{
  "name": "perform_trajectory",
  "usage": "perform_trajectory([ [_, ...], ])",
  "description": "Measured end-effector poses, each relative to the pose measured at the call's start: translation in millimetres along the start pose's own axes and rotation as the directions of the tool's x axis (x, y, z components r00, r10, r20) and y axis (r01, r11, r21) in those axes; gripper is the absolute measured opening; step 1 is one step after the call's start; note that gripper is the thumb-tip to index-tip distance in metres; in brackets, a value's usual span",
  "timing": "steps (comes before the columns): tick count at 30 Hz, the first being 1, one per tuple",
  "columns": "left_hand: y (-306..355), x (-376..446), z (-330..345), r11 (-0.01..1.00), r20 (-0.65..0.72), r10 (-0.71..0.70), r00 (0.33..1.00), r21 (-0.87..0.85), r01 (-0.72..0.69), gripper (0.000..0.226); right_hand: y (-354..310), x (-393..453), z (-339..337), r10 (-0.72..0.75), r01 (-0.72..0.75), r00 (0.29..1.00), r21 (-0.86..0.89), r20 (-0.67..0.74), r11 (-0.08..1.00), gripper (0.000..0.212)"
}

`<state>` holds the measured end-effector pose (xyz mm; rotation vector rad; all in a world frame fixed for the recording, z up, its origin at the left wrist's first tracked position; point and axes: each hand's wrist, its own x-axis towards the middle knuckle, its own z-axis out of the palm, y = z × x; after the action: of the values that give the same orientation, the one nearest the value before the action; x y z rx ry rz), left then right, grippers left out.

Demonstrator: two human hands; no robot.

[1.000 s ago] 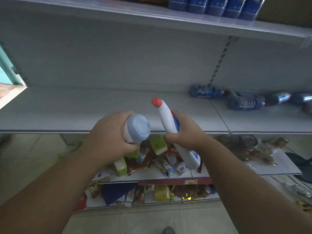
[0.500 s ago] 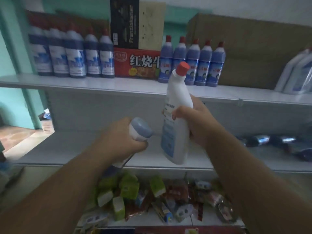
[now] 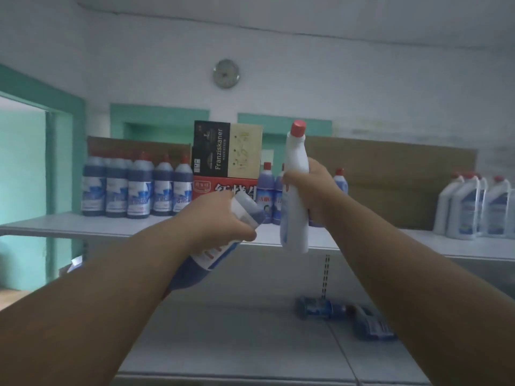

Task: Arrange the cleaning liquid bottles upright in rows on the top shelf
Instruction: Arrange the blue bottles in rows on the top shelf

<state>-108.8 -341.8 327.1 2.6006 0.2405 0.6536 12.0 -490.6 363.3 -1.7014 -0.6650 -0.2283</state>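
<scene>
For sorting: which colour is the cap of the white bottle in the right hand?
Red, in the head view: cap on the white bottle.

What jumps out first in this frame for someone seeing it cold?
Two raised hands fill the centre: the right hand holds a white plastic bottle with a red cap upright, while the left hand has its grip round a dark blue bottle with a white label, tilted with its base up. Behind them, rows of blue bottles stand on the white top shelf; a few fallen blue bottles lie on the shelf below.

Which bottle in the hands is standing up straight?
The white bottle with the red cap, in the right hand. The blue bottle is tipped over.
</scene>
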Motion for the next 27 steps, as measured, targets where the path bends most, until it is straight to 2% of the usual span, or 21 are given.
perform_trajectory([
  [7, -4, 71, -13, 0.994, 0.053, 0.111, 0.992, -0.011, -0.111, 0.026, 24, 68, 20, -0.008, 0.003, 0.997, -0.064, -0.081, 0.998, 0.042],
  [11, -12, 118, -23, 0.987, 0.061, 0.148, 0.987, -0.071, -0.144, 0.024, 47, 102, 37, 0.069, -0.077, 0.991, -0.065, -0.115, 0.995, 0.045],
  [13, -18, 136, -23, 0.979, 0.049, 0.167, 0.985, -0.123, -0.160, 0.023, 63, 118, 44, 0.085, -0.091, 0.989, -0.051, -0.118, 0.995, 0.048],
  [19, -37, 177, -17, 0.921, -0.038, 0.223, 0.974, -0.320, -0.223, 0.020, 94, 142, 57, 0.108, -0.112, 0.983, -0.015, -0.148, 0.994, 0.037],
  [27, -53, 206, 9, 0.880, -0.061, 0.276, 0.959, -0.385, -0.278, 0.024, 105, 150, 64, 0.153, -0.159, 0.981, -0.045, -0.119, 0.986, 0.044],
])
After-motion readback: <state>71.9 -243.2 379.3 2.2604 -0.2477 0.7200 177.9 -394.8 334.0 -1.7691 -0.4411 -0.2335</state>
